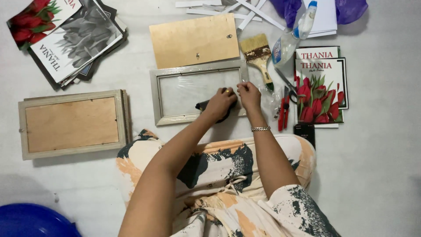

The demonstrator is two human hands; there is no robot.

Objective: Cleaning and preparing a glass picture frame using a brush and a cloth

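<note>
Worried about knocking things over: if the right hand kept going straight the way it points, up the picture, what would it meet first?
Probably the paintbrush just beyond the right hand, past the frame edge; depth is unclear.

You have one view only, from the camera on your head. It looks almost straight down at the floor [377, 166] in front of you, close enough that your lap fills the bottom middle and your forearms run up from there to the frame [198, 91] near the centre. The top of the picture is farthest from you.
</note>
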